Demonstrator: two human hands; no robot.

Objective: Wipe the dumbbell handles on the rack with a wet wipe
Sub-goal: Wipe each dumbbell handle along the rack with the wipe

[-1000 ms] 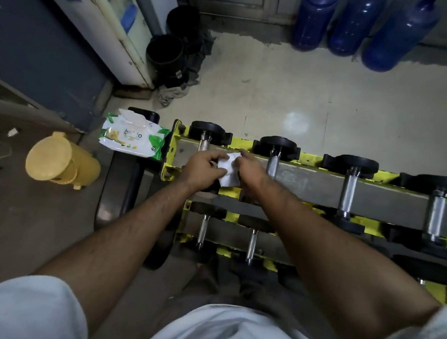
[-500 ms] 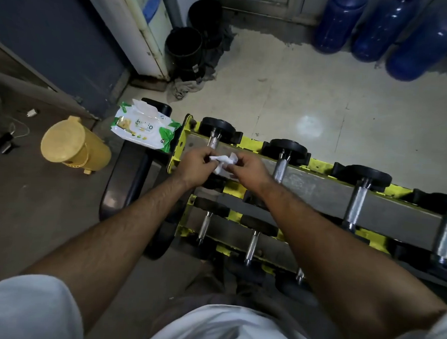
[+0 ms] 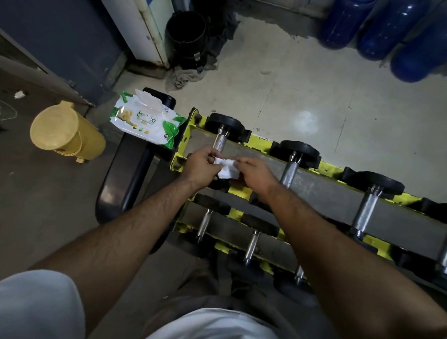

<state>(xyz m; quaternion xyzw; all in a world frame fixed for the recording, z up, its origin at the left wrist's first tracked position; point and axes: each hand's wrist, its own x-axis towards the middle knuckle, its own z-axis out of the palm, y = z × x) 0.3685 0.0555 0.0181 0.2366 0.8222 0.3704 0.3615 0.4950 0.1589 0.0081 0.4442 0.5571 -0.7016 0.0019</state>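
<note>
A yellow rack [image 3: 184, 138] holds several black dumbbells with knurled steel handles on two tiers. Both my hands hold a white wet wipe [image 3: 227, 169] just over the near end of the leftmost top dumbbell's handle [image 3: 220, 141]. My left hand [image 3: 201, 165] pinches the wipe's left edge and my right hand [image 3: 253, 172] pinches its right edge. The wipe is crumpled between them. The second top handle [image 3: 289, 170] lies just right of my right hand. The lower part of the leftmost handle is hidden by my hands.
An open wet wipe pack [image 3: 145, 120] lies on a black bench [image 3: 129, 174] left of the rack. A yellow bin [image 3: 63, 133] lies on the floor further left. Black buckets [image 3: 186, 35] and blue water jugs [image 3: 390, 30] stand at the back.
The wipe, spread flat between my hands a second ago, is now bunched and stretched between both pinching hands. The hands stay over the leftmost top dumbbell; the camera has tilted.
</note>
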